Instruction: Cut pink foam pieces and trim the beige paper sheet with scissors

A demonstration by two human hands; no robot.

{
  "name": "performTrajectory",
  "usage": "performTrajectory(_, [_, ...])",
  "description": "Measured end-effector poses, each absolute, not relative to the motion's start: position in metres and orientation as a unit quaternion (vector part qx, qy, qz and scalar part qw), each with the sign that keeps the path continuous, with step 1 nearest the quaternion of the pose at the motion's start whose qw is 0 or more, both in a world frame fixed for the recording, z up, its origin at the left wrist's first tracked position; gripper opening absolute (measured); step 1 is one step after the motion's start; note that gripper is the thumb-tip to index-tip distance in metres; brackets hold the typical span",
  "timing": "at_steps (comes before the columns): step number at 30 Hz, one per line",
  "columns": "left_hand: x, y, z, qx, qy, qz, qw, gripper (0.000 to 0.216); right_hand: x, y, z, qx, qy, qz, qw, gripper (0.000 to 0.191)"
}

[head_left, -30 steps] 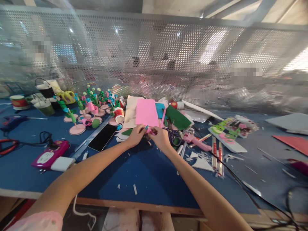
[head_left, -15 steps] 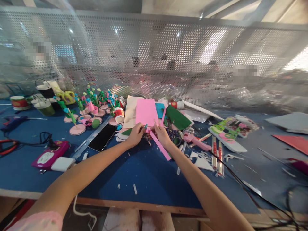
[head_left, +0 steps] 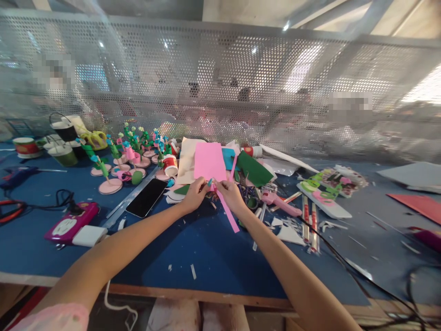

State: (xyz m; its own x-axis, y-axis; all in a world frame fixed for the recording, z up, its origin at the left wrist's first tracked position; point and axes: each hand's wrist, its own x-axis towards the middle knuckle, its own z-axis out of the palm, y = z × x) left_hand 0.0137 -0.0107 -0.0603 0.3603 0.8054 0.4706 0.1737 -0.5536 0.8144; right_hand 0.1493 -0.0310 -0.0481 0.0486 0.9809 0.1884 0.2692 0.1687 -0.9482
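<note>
My left hand [head_left: 195, 195] and my right hand [head_left: 231, 195] meet over the blue table [head_left: 193, 248], both pinched on one end of a long pink foam strip [head_left: 228, 212]. The strip hangs down and to the right from my fingers, beside my right wrist. Just behind the hands lies a pink foam sheet [head_left: 209, 161] on a pile of blue, beige and green sheets. A black phone [head_left: 146, 197] lies flat left of my left hand.
Foam flowers on pink round bases [head_left: 110, 185] stand at the back left, with cups [head_left: 64, 155] beyond them. A pink glue gun [head_left: 278, 203] and glue sticks [head_left: 306, 218] lie right of my hands. A purple device [head_left: 68, 222] sits front left. Scraps litter the table; a perforated screen [head_left: 220, 82] closes the back.
The pink strip, at first bunched between my fingers, has come out into a long hanging band; it now hangs slightly shorter and steeper than half a second ago. Both hands stay in place.
</note>
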Motion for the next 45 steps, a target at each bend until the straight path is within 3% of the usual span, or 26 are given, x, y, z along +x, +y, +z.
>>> performTrajectory(11, [0.017,-0.017,-0.056,0.683,0.342,0.476,0.437,0.021,0.146,-0.036,-0.047,-0.530,-0.618,0.326,0.482,0.034])
performTrajectory(18, [0.019,-0.016,-0.060,0.691,0.381,0.465,0.402,0.019,0.143,-0.041,-0.046,-0.572,-0.690,0.124,0.426,0.031])
performTrajectory(23, [0.019,-0.014,-0.062,0.707,0.379,0.449,0.394,0.019,0.139,-0.041,-0.047,-0.565,-0.702,0.091,0.424,0.028])
performTrajectory(31, [0.018,-0.010,-0.063,0.754,0.340,0.433,0.360,0.024,0.140,-0.042,-0.051,-0.535,-0.648,0.284,0.461,0.027])
performTrajectory(40, [0.014,-0.010,-0.057,0.759,0.352,0.453,0.307,0.024,0.139,-0.040,-0.049,-0.468,-0.594,0.345,0.557,0.033])
performTrajectory(45, [0.018,-0.009,-0.058,0.697,0.289,0.443,0.485,0.032,0.139,-0.041,-0.050,-0.469,-0.595,0.349,0.553,0.027])
